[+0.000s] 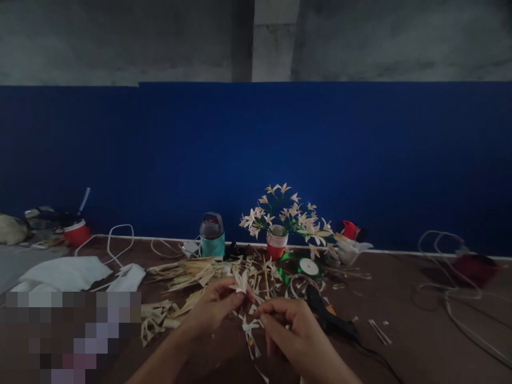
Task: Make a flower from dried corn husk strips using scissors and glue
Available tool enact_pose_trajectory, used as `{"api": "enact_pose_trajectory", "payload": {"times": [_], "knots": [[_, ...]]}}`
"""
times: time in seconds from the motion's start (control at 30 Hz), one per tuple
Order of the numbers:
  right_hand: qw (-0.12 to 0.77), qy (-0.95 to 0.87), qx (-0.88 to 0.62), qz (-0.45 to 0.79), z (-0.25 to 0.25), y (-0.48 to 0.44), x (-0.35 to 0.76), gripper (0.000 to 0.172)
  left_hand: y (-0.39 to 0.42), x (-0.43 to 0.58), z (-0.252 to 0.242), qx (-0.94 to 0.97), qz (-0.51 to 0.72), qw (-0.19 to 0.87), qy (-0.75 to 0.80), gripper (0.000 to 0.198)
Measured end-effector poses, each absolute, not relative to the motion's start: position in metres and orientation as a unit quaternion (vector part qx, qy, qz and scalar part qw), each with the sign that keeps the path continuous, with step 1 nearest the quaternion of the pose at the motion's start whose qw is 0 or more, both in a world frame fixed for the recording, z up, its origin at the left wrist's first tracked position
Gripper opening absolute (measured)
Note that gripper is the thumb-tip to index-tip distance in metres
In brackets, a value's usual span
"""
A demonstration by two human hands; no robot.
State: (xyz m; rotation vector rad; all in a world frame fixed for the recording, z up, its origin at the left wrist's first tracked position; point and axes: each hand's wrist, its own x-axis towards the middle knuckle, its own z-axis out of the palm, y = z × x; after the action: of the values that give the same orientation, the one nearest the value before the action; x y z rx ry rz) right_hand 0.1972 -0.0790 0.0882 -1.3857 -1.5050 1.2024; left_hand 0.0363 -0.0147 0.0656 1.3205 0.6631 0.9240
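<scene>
Between the thumb and fingers of my left hand (pixel 218 306) is a pale husk flower (pixel 240 281), its pointed petals facing up. Just to the right, my right hand (pixel 294 330) has its thumb and forefinger pinched close below the flower; whatever lies in that pinch is too small to make out. Under the hands lie pale cut scraps (pixel 250 333). Dried corn husks (pixel 192 272) spread over the table behind and left of my left hand. A black glue gun (pixel 332 317) rests beside my right hand.
Behind the hands, a stack of red paper cups (pixel 277 242) holds several finished husk flowers (pixel 296 216). A green ribbon spool (pixel 309 266) lies near it. A teal bottle (pixel 213 240) stands along the blue partition (pixel 160 160). White cables (pixel 448 288) loop at right; white cloth (pixel 66 272) lies left.
</scene>
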Motion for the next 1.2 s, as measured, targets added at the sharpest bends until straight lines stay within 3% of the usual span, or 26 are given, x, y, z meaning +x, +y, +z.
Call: {"api": "enact_pose_trajectory", "payload": {"times": [0.3,0.5,0.6,0.97,1.2], "knots": [[0.381,-0.553,-0.513,0.535,0.093,-0.08,0.198,0.025,-0.013,0.034,0.063,0.638,0.389,0.582,0.322,0.029],[0.358,-0.583,-0.54,0.49,0.101,-0.081,0.214,0.023,-0.014,0.033,0.068,0.783,0.414,0.324,0.333,0.019],[0.363,-0.59,-0.539,0.479,0.103,-0.082,0.223,0.024,-0.017,0.035,0.074,0.81,0.407,0.263,0.33,0.02],[0.343,-0.573,-0.534,0.518,0.093,-0.077,0.208,0.028,-0.021,0.039,0.066,0.84,0.411,0.139,0.326,0.013],[0.328,-0.565,-0.553,0.517,0.095,-0.075,0.21,0.03,-0.02,0.038,0.065,0.844,0.42,0.145,0.299,0.013]]}}
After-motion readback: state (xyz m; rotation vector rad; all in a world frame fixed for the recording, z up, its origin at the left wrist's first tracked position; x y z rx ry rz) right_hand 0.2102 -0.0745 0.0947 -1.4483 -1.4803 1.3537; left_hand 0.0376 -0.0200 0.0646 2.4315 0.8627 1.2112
